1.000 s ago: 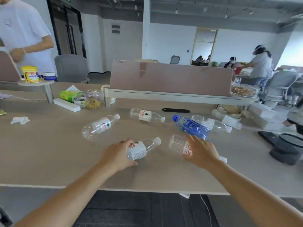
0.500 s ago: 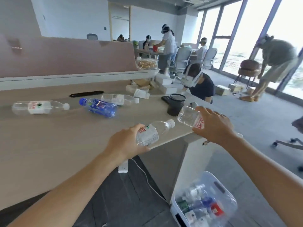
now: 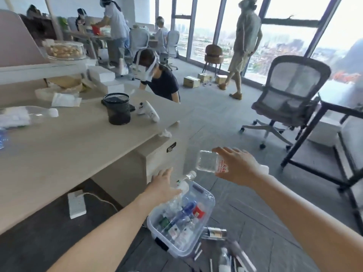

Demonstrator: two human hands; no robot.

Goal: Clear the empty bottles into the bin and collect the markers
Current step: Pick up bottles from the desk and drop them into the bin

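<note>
My right hand (image 3: 237, 166) grips a clear bottle with a red label (image 3: 207, 160) in the air, above and to the right of the clear plastic bin (image 3: 211, 199) on the floor. My left hand (image 3: 163, 186) is over the bin's near-left rim with its fingers spread. A second clear bottle (image 3: 185, 182) is just past its fingertips, tilted, cap up, at the bin's rim. The bin holds several bottles. On the desk (image 3: 78, 146) a clear bottle (image 3: 33, 114) lies at the left, and a blue bottle (image 3: 2, 137) is cut off by the frame edge. Thin markers (image 3: 197, 252) lie on the floor beside the bin.
A black mesh cup (image 3: 117, 108) and a white controller (image 3: 149, 112) stand near the desk's corner. A white power strip (image 3: 76, 204) lies under the desk. A person (image 3: 159, 79) crouches behind the desk. An office chair (image 3: 284, 99) and a black-framed table (image 3: 334, 134) stand to the right.
My view has swung right and down to the bin. Both hands carried their bottles off the desk to above the bin. My left hand has spread open off its bottle.
</note>
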